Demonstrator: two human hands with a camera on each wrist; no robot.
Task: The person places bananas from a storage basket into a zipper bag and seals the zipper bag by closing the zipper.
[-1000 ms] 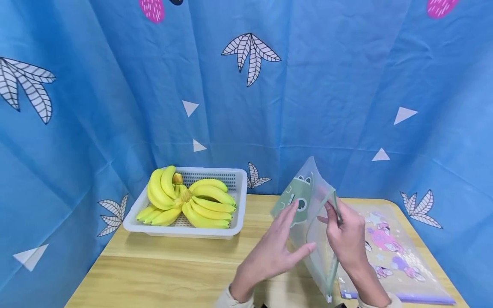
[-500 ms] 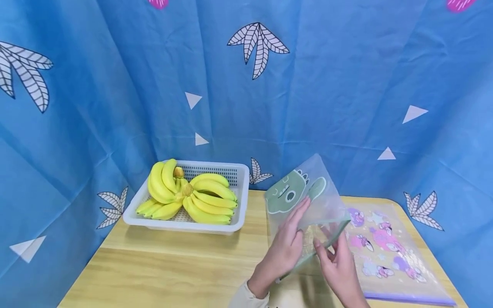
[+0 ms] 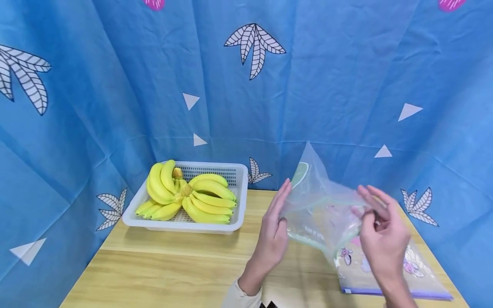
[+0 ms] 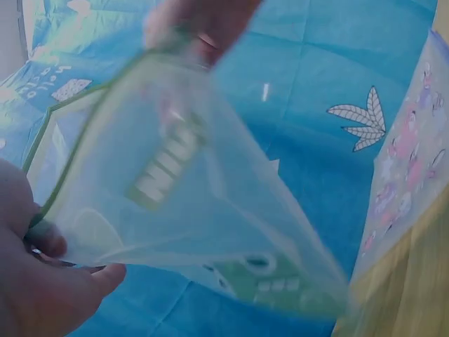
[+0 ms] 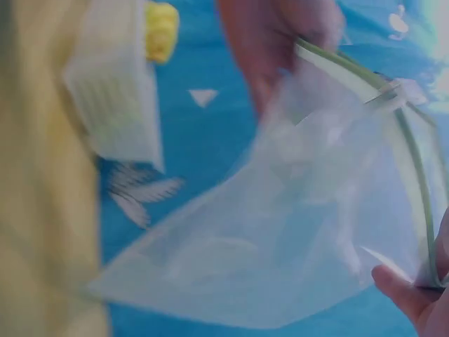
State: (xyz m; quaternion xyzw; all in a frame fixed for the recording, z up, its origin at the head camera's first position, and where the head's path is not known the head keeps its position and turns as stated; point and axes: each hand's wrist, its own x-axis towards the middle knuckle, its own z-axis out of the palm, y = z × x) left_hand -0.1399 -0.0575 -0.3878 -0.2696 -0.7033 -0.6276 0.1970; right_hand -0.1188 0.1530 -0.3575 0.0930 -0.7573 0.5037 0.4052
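Both hands hold a clear zip bag [image 3: 323, 209] with green edging and a green cartoon print, its mouth spread apart between them. On one side my left hand [image 3: 271, 233] pinches the green-edged rim between thumb and fingers, as the left wrist view shows. My right hand [image 3: 385, 235] grips the opposite side of the rim, a little blurred. Green lettering shows through the film in the left wrist view. A second zip bag [image 3: 420, 280], with pink and purple prints and a purple slider strip, lies flat on the table beneath my right hand.
A white plastic basket [image 3: 129, 218] with several bunches of bananas [image 3: 209, 201] stands on the left half of the wooden table [image 3: 161, 273]. Behind and around the table hangs a blue curtain [image 3: 327, 85] printed with leaves and triangles.
The bag has been turned and its mouth spread wider. My right hand has moved right and up with the rim, while my left hand has shifted slightly left and up.
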